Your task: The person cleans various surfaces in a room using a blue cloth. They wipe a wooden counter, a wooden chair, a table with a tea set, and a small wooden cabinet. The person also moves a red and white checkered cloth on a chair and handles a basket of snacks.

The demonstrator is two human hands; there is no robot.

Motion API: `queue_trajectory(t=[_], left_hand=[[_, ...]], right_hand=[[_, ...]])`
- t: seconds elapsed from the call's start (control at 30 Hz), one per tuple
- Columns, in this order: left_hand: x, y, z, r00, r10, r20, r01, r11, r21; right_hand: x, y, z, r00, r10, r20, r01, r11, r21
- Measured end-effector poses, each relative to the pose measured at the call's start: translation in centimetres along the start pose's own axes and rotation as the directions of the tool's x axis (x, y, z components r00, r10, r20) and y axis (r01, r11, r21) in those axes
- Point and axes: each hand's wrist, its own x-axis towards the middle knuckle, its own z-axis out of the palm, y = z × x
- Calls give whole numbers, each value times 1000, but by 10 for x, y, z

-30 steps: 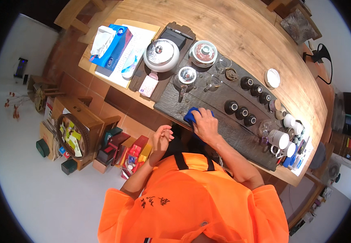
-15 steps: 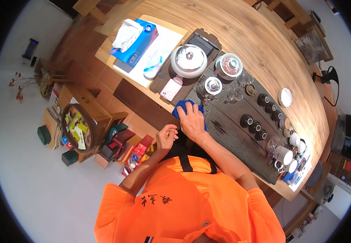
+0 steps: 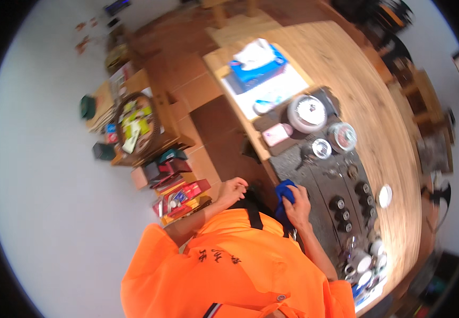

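Observation:
A crumpled blue cloth [image 3: 284,192] is under the fingers of my right hand [image 3: 298,209], which is closed on it. Hand and cloth are at the near edge of the dark tea tray [image 3: 289,162]. My left hand [image 3: 232,192] hangs just in front of my body, off the table, its fingers loosely bent and apart with nothing in them. On the tray stand a lidded glass bowl [image 3: 342,137], a small silver-lidded pot [image 3: 321,149], small glass vessels and several dark cups [image 3: 337,203]. A round pale kettle [image 3: 307,114] sits beside the tray's far end.
A blue tissue box [image 3: 259,73] and a pink box [image 3: 276,134] are on the wooden table [image 3: 370,103]. White mugs [image 3: 360,261] crowd its right end, near a white dish [image 3: 385,196]. At left, a basket of green packets [image 3: 134,127] sits on a cabinet above red boxes [image 3: 187,193].
The view has turned, so the table appears further right and lower. My right hand has slid the blue cloth along the tray's near edge, away from the pink box. My left hand remains before my body.

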Motion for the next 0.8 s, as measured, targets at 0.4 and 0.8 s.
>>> queue_trajectory(t=[0.4, 0.8], left_hand=[[-8, -2, -32, 997, 60, -55, -49, 981, 185], [44, -38, -204, 875, -293, -384, -107, 657, -746]], right_hand=[[65, -70, 27, 955, 4, 296, -163, 843, 513], [220, -175, 192, 761, 205, 616, -610, 550, 571]])
